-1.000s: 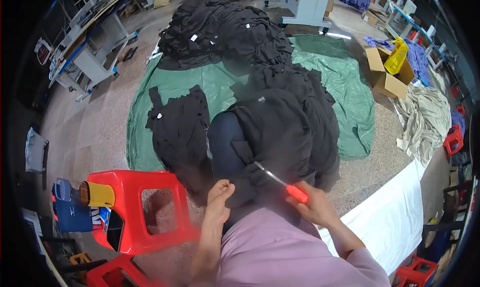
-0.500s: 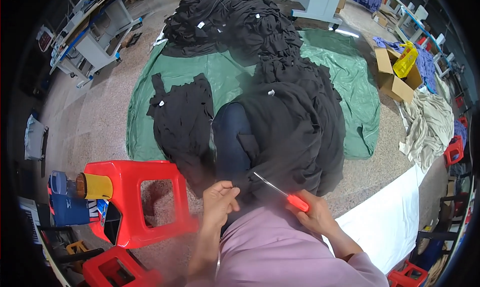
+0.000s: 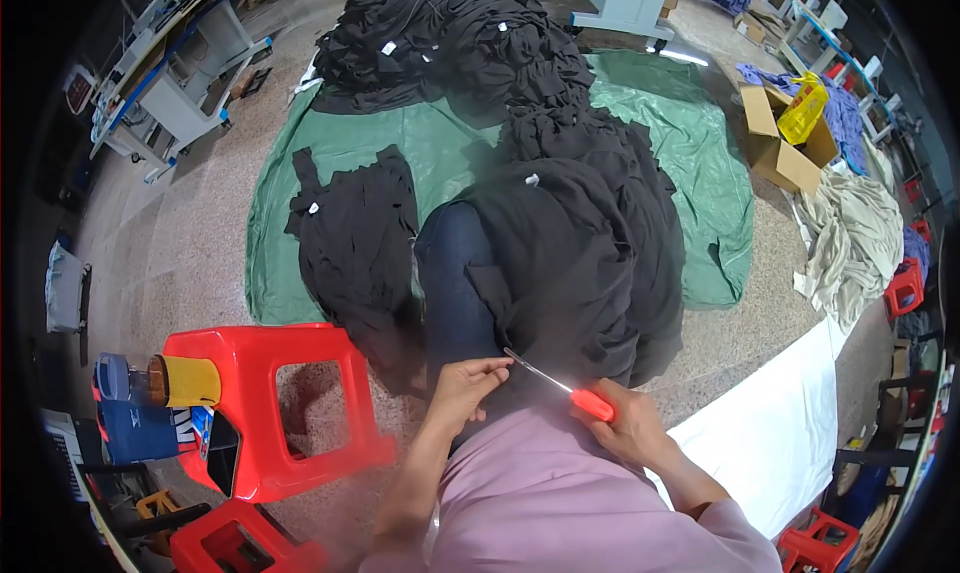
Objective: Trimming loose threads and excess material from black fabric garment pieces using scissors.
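Note:
My right hand (image 3: 622,419) is closed around the red handle of a slim tool (image 3: 594,405) with a thin metal shaft; its exact kind is not clear. The shaft points up and left over my lap. At its tip are the fingertips of my left hand (image 3: 466,393), pressed together in a pinch; whatever they hold is too small to make out. A black garment (image 3: 570,263) lies bunched across my lap, over the dark blue trousers (image 3: 455,273). Beside my left leg another black garment (image 3: 357,223) with a small white tag is spread out.
A large heap of black garments (image 3: 450,43) covers the far part of a green sheet (image 3: 280,203). To my left stands a red stool (image 3: 250,348) bearing an amber jar (image 3: 190,381). On the right are white cloth (image 3: 760,443), pale fabric (image 3: 855,238) and a cardboard box (image 3: 790,158).
My left hand has moved right and slightly up, bringing its fingertips to the tool's tip. My right hand stays nearly in place. The whole view has shifted slightly.

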Demonstrator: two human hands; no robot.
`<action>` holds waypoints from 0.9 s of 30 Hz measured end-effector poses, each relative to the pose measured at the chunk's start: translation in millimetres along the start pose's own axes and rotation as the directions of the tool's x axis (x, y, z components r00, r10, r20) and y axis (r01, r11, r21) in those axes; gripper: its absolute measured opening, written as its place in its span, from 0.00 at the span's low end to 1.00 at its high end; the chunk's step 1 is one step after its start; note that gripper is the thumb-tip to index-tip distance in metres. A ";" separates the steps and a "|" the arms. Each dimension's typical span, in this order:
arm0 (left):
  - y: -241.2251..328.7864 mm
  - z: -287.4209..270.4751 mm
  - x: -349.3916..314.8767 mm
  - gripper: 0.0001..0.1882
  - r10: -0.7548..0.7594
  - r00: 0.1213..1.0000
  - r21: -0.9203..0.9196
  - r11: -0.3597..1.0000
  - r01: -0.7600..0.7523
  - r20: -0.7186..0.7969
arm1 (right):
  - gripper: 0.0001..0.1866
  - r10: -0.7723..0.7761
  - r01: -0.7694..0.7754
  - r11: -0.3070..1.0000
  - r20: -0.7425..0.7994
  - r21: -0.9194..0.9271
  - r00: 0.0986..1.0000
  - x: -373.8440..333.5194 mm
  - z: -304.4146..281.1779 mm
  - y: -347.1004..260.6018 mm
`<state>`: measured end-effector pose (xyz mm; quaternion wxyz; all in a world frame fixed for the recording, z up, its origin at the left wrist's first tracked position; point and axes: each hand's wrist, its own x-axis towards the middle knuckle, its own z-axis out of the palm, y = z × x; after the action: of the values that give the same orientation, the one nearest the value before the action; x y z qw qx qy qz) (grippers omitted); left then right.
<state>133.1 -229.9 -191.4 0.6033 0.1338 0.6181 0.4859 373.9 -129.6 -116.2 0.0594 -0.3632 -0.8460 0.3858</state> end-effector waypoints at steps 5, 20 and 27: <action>-3.5 2.6 2.8 0.22 0.006 0.998 -0.043 0.999 -0.003 0.058 | 0.14 0.049 -0.048 0.998 -0.043 0.026 0.998 -5.2 0.1 -0.8; 0.8 28.0 -14.9 0.04 0.052 0.999 -0.489 0.871 -0.052 -0.012 | 0.14 -0.050 0.048 0.999 -0.122 -0.019 0.991 -23.4 0.3 9.4; -4.0 42.5 -7.1 0.05 0.419 0.853 -0.233 0.836 -0.497 -0.312 | 0.14 -0.021 0.016 0.999 -0.159 -0.033 0.987 -30.4 5.5 5.3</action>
<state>173.7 -218.6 -181.6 0.3994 0.1223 0.5553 0.7191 396.9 -150.7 -118.2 0.1245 -0.3860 -0.8477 0.3418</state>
